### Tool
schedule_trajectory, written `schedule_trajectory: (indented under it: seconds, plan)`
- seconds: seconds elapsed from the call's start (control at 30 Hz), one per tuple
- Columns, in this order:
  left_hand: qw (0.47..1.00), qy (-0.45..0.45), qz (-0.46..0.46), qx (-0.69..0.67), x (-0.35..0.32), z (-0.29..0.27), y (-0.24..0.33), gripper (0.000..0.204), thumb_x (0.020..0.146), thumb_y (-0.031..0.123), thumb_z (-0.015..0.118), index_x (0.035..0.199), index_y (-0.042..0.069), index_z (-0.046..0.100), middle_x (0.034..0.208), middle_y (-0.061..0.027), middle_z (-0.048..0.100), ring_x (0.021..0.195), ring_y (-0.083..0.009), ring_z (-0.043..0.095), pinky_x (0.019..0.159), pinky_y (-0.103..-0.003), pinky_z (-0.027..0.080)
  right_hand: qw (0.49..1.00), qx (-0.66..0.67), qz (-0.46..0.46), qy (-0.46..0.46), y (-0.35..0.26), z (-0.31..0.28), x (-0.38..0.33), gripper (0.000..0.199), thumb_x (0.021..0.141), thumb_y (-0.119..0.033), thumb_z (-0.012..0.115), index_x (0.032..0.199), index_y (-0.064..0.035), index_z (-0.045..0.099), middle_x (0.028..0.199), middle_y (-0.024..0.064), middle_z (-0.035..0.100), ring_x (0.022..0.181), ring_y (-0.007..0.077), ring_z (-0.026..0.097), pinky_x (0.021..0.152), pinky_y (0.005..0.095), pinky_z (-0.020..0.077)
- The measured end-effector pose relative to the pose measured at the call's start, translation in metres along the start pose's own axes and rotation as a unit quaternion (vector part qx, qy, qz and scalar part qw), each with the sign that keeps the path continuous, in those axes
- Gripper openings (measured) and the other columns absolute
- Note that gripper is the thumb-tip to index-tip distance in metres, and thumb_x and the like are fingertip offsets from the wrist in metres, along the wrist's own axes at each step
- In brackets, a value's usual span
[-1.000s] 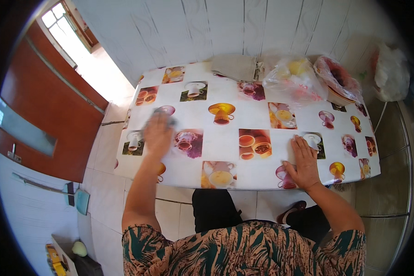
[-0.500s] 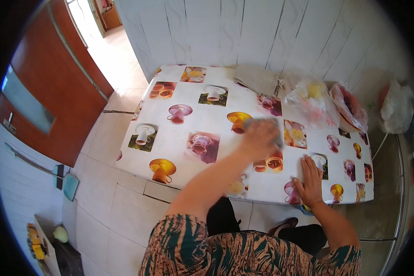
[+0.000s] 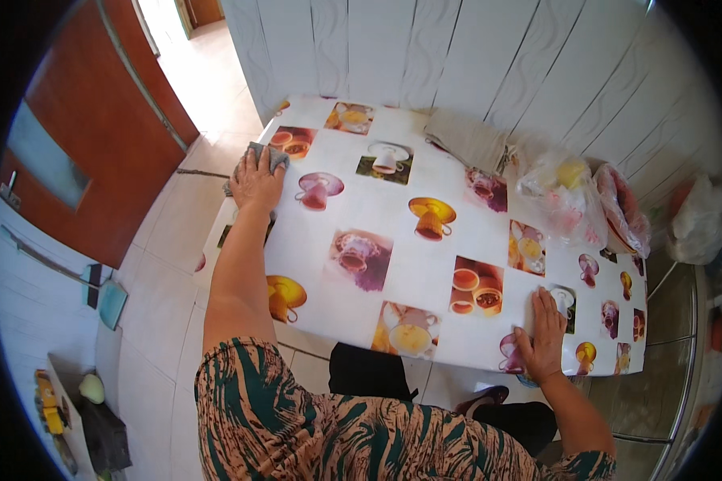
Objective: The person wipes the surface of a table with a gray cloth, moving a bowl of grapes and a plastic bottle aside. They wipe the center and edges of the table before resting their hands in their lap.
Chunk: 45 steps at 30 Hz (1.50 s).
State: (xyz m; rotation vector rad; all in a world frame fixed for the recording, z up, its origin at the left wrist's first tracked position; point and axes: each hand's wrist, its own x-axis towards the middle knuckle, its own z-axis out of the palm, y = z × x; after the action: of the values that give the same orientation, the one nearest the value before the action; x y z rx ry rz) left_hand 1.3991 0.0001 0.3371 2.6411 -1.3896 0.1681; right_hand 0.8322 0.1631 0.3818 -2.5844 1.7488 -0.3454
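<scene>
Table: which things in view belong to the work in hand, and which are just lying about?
In use:
left hand, on a grey cloth
right hand, resting on the patterned table cover

Lying about:
folded beige cloth
clear plastic bag
plastic-lined container
blue dustpan

Wall (image 3: 385, 48) behind table (image 3: 373, 212), door (image 3: 96, 120) to left, cloth (image 3: 279, 157) beneath left hand (image 3: 257, 186) at left edge, right hand (image 3: 547, 337) on near right side, fabric piece (image 3: 467, 138) at rear, plastic bag (image 3: 560, 196) right of fabric piece, lined container (image 3: 624, 210) farther right
</scene>
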Motion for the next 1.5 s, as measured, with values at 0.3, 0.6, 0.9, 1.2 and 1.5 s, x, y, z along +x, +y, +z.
schedule_trajectory:
  seconds: [0.3, 0.6, 0.9, 1.2, 1.5]
  plan:
    - [0.997, -0.036, -0.068, 0.011, -0.081, -0.035, -0.072, 0.06, 0.093, 0.054, 0.037, 0.149, 0.031, 0.032, 0.151, -0.0057, 0.036, 0.132, -0.0272, 0.042, 0.103, -0.051, 0.036, 0.999, -0.011, -0.016, 0.037, 0.006, 0.012, -0.002, 0.065, 0.087, -0.033, 0.057, 0.141, -0.0004, 0.038, 0.148, 0.0191, 0.037, 0.137, 0.0346, 0.034, 0.107, 0.0478, 0.0252]
    - [0.987, 0.149, 0.064, 0.006, -0.174, -0.022, -0.132, 0.053, 0.093, 0.037, 0.048, 0.143, 0.02, 0.045, 0.145, -0.0124, 0.044, 0.132, -0.0318, 0.041, 0.108, -0.049, 0.029, 0.997, 0.0, -0.022, 0.068, 0.013, 0.021, -0.007, 0.066, 0.089, -0.036, 0.057, 0.142, -0.0017, 0.038, 0.147, 0.0183, 0.038, 0.136, 0.034, 0.035, 0.108, 0.0488, 0.0248]
    - [0.951, 0.125, 0.251, -0.127, -0.291, -0.048, 0.005, 0.061, 0.084, 0.023, 0.061, 0.141, 0.012, 0.043, 0.147, -0.013, 0.04, 0.135, -0.0339, 0.035, 0.11, -0.053, 0.025, 0.996, 0.047, -0.007, 0.076, 0.02, 0.025, -0.013, 0.062, 0.092, -0.036, 0.054, 0.141, -0.0007, 0.04, 0.148, 0.0185, 0.037, 0.136, 0.0338, 0.035, 0.11, 0.0477, 0.0233]
    - [0.85, -0.013, 0.479, -0.221, -0.395, -0.069, 0.176, 0.061, 0.088, 0.034, 0.059, 0.142, 0.012, 0.042, 0.149, -0.0107, 0.037, 0.14, -0.0278, 0.03, 0.114, -0.046, 0.023, 0.865, 0.465, 0.115, 0.148, 0.03, 0.014, -0.012, 0.048, 0.102, -0.035, 0.041, 0.136, -0.001, 0.049, 0.138, 0.0144, 0.051, 0.13, 0.025, 0.044, 0.111, 0.0353, 0.0296]
    - [0.908, 0.052, 0.382, -0.161, -0.311, -0.068, 0.064, 0.052, 0.084, 0.026, 0.063, 0.131, 0.007, 0.053, 0.141, -0.0144, 0.047, 0.132, -0.0322, 0.041, 0.107, -0.047, 0.032, 0.74, 0.564, 0.258, 0.259, 0.079, -0.018, -0.055, 0.028, 0.101, -0.027, 0.049, 0.096, -0.0048, 0.066, 0.074, -0.0009, 0.06, 0.065, 0.0061, 0.053, 0.058, 0.0204, 0.0379]
